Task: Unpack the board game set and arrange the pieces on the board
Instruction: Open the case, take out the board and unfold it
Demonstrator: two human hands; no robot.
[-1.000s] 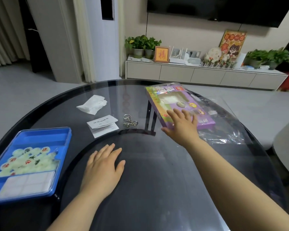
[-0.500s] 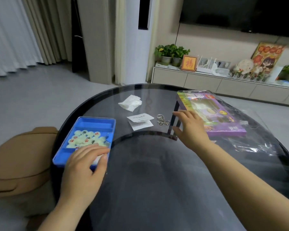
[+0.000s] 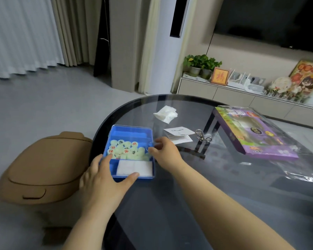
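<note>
Unpacking looks barely begun. The blue box (image 3: 130, 131) sits at the glass table's (image 3: 170, 204) left edge, with round pieces (image 3: 126, 150) and a folded white sheet (image 3: 135, 168) inside. The left hand (image 3: 105, 179) grips its near-left corner; the right hand (image 3: 165, 150) pinches its right rim. Next, probably: steady it, then open or empty it.

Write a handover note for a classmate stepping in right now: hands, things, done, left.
The left hand holds the near-left corner of the blue plastic box; the right hand pinches its right edge.
It sits on the round glass table, holding pale round pieces with red and black characters and a folded white sheet.
Done: nothing unpacked. Left: empty it, spread the board, arrange the pieces.
</note>
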